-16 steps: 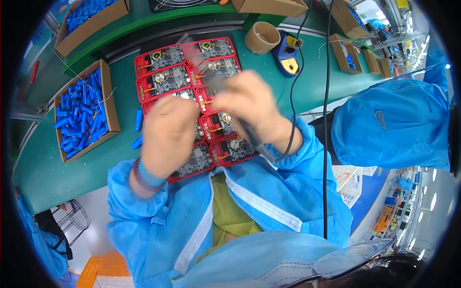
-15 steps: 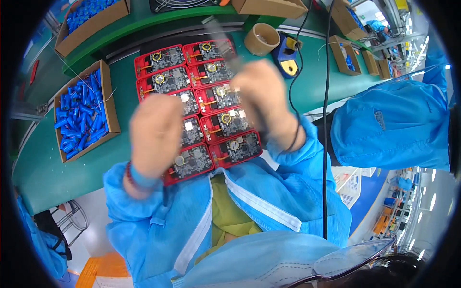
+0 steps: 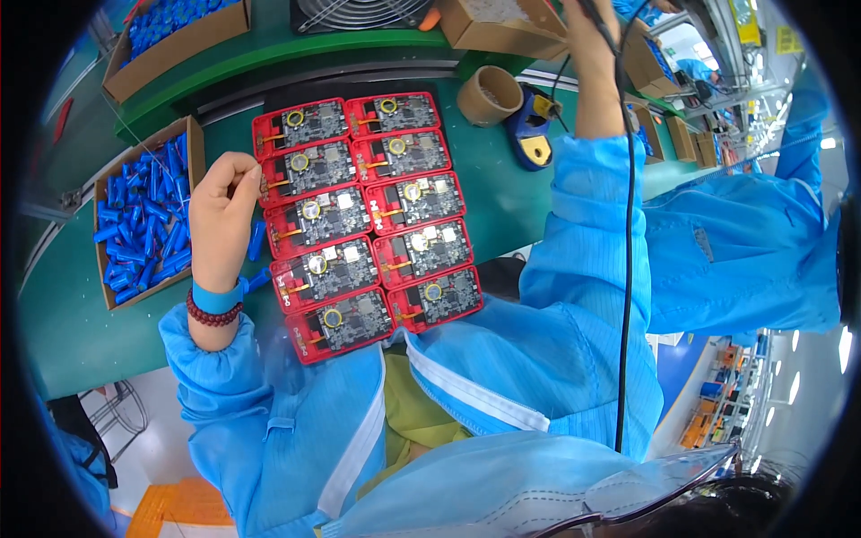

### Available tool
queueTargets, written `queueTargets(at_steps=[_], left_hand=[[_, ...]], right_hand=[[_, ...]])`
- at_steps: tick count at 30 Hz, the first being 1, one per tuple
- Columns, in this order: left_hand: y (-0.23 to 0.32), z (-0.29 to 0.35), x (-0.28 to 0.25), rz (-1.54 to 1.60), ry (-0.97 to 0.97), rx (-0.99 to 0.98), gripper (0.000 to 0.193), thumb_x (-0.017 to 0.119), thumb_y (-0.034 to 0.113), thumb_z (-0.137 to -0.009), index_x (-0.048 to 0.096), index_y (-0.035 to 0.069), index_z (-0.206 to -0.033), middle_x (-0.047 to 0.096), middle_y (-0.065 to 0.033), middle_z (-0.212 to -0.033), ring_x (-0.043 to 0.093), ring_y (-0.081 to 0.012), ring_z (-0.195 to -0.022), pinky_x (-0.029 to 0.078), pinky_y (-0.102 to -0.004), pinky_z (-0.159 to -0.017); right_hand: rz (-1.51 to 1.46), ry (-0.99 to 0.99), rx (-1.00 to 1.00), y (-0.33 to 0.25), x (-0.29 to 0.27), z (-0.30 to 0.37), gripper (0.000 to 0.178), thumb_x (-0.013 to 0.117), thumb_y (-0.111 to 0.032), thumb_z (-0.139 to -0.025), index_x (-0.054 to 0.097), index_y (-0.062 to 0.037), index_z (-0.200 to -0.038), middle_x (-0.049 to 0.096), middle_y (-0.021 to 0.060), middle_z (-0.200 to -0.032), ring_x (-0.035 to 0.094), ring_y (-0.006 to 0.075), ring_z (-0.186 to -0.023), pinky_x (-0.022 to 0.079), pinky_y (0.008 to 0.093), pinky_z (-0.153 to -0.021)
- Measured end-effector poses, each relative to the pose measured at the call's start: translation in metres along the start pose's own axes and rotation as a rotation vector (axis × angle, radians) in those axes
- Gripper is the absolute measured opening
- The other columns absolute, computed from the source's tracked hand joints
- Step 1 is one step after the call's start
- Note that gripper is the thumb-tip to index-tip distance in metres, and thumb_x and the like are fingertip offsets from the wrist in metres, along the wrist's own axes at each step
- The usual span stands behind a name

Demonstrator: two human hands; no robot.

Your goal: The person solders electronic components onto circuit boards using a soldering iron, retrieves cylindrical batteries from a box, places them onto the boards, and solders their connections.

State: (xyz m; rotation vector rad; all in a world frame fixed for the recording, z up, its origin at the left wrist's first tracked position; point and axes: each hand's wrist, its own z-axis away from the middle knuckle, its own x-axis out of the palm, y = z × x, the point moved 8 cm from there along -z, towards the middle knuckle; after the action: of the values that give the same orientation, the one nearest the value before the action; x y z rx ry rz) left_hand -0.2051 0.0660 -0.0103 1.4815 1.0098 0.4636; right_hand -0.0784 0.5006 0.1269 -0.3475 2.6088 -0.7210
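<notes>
Two columns of red cases lie before me, each holding a dark circuit board with a round, yellow-ringed part. My left hand is closed at the left edge of these cases, its fingers curled in; anything inside them is hidden. Right beside it on the table lie blue cylinders, which look like wrapped battery cells. At the upper edge, my right hand is stretched far forward next to a black cable. Its fingers are cut off by the picture's edge and the cable, so their grip does not show.
A cardboard box full of blue cylinders stands left of my left hand. Behind the cases are a round tan container, a blue-and-yellow stand, a fan grille and further cardboard boxes. A person in blue is at the right.
My left hand has moved left and up off the lower cases. My right hand has gone from above the cases to the far upper right. The blue cylinders beside my left hand now show.
</notes>
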Motion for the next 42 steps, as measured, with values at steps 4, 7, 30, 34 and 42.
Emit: queueTargets(at_steps=[4, 7, 30, 34, 42], left_hand=[[-0.014, -0.009, -0.002, -0.109, 0.0, -0.031, 0.008, 0.053, 0.006, -0.088, 0.056, -0.001, -0.085, 0.056, -0.004, -0.072, 0.052, -0.0082, -0.068, 0.042, -0.0227, -0.061], [-0.025, -0.018, 0.004, -0.189, -0.025, 0.0, 0.01, 0.054, 0.008, -0.088, 0.056, -0.001, -0.085, 0.054, -0.0029, -0.072, 0.049, -0.0086, -0.067, 0.04, -0.0226, -0.06], [-0.051, -0.029, 0.014, -0.484, -0.134, 0.056, 0.009, 0.057, 0.008, -0.083, 0.059, 0.0, -0.085, 0.049, -0.0098, -0.073, 0.05, -0.0213, -0.068, 0.041, -0.031, -0.063], [-0.052, -0.029, 0.015, -0.496, -0.147, 0.066, 0.009, 0.056, 0.008, -0.083, 0.059, 0.0, -0.085, 0.049, -0.0099, -0.074, 0.05, -0.0216, -0.068, 0.041, -0.0311, -0.063], [-0.053, -0.03, 0.017, -0.51, -0.135, 0.091, 0.007, 0.056, 0.007, -0.083, 0.059, 0.001, -0.085, 0.048, -0.0095, -0.074, 0.05, -0.0214, -0.067, 0.041, -0.031, -0.063]], right_hand=[[-0.098, -0.031, 0.001, -0.054, 0.004, 0.035, 0.018, 0.06, -0.009, -0.087, 0.057, -0.0038, -0.104, 0.058, 0.0031, -0.082, 0.056, 0.0099, -0.076, 0.045, 0.0217, -0.069], [-0.391, -0.091, 0.014, -0.093, 0.023, 0.075, 0.013, 0.054, -0.013, -0.092, 0.057, -0.0009, -0.095, 0.055, 0.0043, -0.074, 0.052, 0.0089, -0.067, 0.039, 0.0218, -0.056], [-0.59, -0.694, 0.247, -0.14, 0.17, 0.197, 0.025, 0.048, -0.021, -0.095, 0.06, 0.0002, -0.09, 0.053, 0.0022, -0.069, 0.043, 0.005, -0.054, 0.032, 0.0204, -0.048], [-0.604, -0.749, 0.3, -0.138, 0.172, 0.198, 0.022, 0.052, -0.022, -0.094, 0.062, -0.0027, -0.09, 0.056, 0.0013, -0.073, 0.047, 0.0063, -0.061, 0.04, 0.0229, -0.055], [-0.577, -0.809, 0.338, -0.133, 0.176, 0.204, 0.021, 0.053, -0.022, -0.094, 0.061, -0.0021, -0.091, 0.061, 0.004, -0.079, 0.053, 0.0103, -0.069, 0.044, 0.0248, -0.063]])
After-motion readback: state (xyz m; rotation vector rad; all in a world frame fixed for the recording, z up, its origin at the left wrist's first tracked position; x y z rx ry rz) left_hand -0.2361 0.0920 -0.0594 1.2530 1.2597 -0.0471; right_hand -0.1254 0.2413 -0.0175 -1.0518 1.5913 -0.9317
